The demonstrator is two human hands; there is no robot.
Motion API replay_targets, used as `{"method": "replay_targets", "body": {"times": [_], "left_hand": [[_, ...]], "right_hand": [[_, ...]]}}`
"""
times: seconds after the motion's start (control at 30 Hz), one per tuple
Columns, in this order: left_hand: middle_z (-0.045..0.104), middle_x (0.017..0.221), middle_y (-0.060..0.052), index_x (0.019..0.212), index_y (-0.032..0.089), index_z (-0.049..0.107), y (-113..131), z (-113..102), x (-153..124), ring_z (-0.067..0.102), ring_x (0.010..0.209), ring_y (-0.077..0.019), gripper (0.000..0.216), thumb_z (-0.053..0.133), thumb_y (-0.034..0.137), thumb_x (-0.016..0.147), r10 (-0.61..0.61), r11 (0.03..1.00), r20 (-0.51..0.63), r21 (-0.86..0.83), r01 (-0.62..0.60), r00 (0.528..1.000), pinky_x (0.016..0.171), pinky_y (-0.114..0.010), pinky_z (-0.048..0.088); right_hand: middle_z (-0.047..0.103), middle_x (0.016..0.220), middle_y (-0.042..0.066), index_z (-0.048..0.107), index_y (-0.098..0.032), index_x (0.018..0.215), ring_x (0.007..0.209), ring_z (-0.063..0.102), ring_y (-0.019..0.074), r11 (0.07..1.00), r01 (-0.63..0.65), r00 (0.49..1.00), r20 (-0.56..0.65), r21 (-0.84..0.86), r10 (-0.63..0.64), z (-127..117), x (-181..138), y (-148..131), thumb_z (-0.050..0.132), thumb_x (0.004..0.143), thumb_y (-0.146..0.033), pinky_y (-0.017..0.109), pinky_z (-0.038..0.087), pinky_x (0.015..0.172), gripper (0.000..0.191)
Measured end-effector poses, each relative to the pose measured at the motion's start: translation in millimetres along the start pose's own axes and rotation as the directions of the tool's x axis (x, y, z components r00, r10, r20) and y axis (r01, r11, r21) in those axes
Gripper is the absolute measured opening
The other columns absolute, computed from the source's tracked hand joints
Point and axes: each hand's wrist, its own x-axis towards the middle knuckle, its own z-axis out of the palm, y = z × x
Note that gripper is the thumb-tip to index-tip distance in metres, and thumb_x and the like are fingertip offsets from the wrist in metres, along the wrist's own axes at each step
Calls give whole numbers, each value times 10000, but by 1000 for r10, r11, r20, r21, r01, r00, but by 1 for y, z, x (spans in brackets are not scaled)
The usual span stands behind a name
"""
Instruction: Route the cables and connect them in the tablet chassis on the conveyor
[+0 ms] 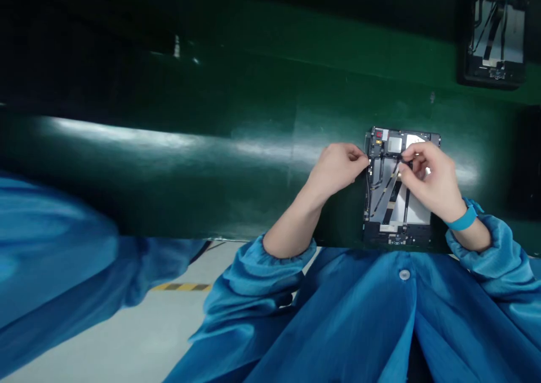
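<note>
An opened tablet point(416, 208) lies in front of me, its insides showing: a silver panel, black and tan ribbon cables, and small boards at the top and bottom. At its left edge, the thumb and fingers of my left hand point(338, 169) are pinched together; what is between them is too small to make out. My right hand point(435, 177) reaches over the tablet's upper right part with thumb and forefinger drawn close at the cables. Whatever these fingertips hold is hidden. A blue band point(462, 219) circles my right wrist.
The tablet rests near the front edge of a glossy green work surface point(262, 191). A second opened tablet point(513, 39) lies at the far right. On the left, a person's blue sleeve or coat point(59, 248) reaches to the bench edge. Yellow-black tape point(181, 287) marks the floor.
</note>
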Motion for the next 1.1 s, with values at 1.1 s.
{"method": "replay_targets", "body": {"times": [1.1], "left_hand": [[481, 729, 73, 790, 217, 469, -33, 39, -64, 458, 582, -59, 238, 684, 234, 688, -11, 885, -4, -466, 8, 1000, 555, -196, 400]], "right_hand": [[688, 886, 57, 649, -216, 904, 855, 601, 209, 927, 372, 810, 503, -42, -302, 30, 25, 19, 493, 999, -112, 345, 483, 793, 210]]}}
